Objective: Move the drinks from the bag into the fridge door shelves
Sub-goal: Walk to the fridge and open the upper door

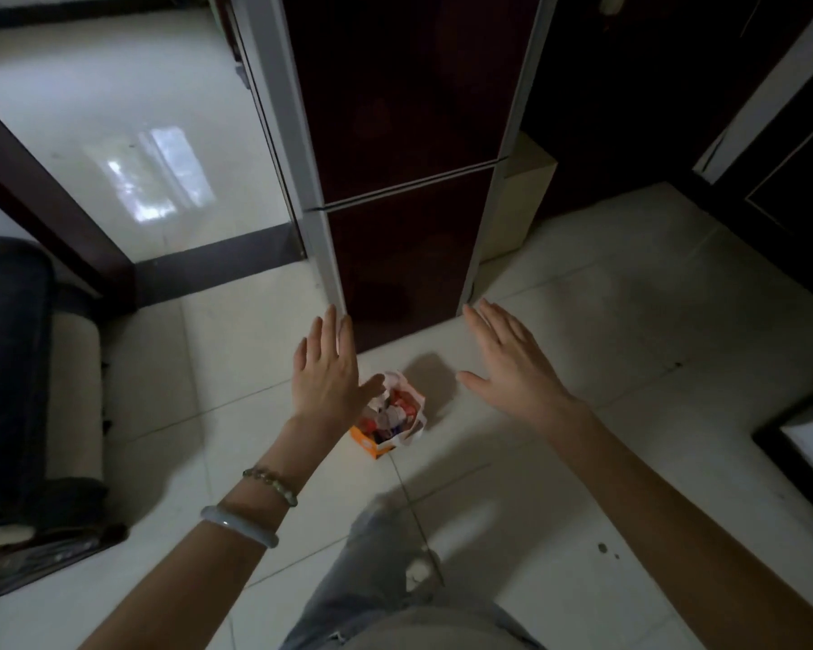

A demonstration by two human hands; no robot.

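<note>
A small orange-and-white bag (411, 431) stands on the tiled floor in front of the fridge, with several drinks (390, 415) packed inside. The fridge (395, 133) is tall and dark red with silver edges; both its doors are closed. My left hand (329, 368) hovers above the bag's left side, fingers spread, holding nothing. My right hand (508, 358) is stretched out to the right of the bag, also flat and empty. Both hands are well above the floor.
A dark sofa (15, 368) with a pale armrest stands at the left. A doorway with a dark threshold (217, 260) opens left of the fridge. Dark cabinets (770, 157) line the right side. My leg in light jeans (386, 579) is below.
</note>
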